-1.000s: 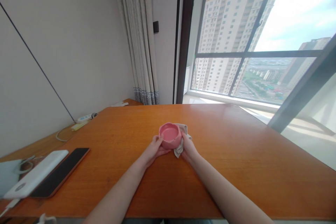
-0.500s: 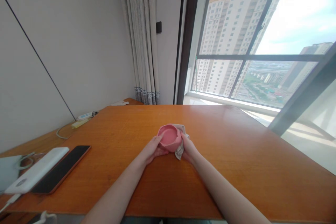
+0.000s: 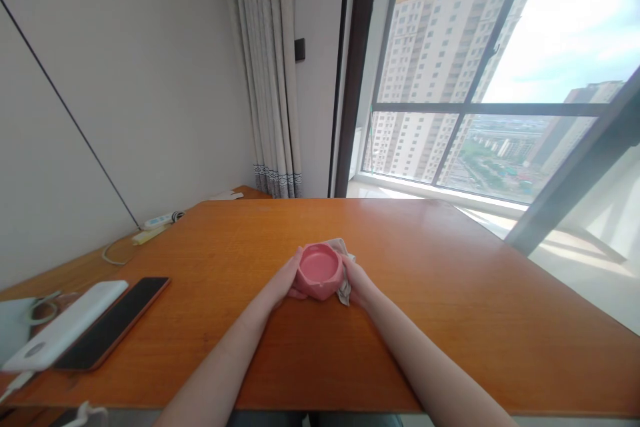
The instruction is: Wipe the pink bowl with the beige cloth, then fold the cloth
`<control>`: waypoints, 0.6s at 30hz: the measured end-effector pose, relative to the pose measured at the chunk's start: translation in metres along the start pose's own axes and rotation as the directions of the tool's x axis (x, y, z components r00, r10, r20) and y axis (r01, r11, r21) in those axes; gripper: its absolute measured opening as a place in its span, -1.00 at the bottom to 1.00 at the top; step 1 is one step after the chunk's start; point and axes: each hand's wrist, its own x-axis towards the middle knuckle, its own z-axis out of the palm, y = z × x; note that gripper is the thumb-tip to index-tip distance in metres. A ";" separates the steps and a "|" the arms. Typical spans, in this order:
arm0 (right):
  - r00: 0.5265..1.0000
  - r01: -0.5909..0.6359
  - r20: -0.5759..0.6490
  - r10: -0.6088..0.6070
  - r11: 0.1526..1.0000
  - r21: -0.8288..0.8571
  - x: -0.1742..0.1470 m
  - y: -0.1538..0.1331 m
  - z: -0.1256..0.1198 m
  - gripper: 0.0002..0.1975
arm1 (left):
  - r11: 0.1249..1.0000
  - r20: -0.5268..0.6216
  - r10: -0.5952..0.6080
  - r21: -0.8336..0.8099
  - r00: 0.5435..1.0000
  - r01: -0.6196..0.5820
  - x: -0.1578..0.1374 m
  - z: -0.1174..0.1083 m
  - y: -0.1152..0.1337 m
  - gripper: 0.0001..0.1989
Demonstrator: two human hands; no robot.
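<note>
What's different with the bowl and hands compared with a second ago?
The pink bowl has come slightly nearer the person and appears turned, a corner now facing them. The left hand has shifted its thumb from over the rim to the bowl's left side. Unchanged: the right hand keeps the cloth against the bowl; nothing was let go.

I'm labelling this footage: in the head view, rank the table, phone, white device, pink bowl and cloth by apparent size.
Table
Phone and white device: too alike to rank
Pink bowl
Cloth, partly hidden
</note>
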 end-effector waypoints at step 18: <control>0.991 0.124 -0.073 -0.109 0.962 0.244 0.005 0.000 0.001 -0.83 | 0.977 0.185 0.139 -0.185 0.973 -0.105 -0.001 0.002 -0.002 -0.32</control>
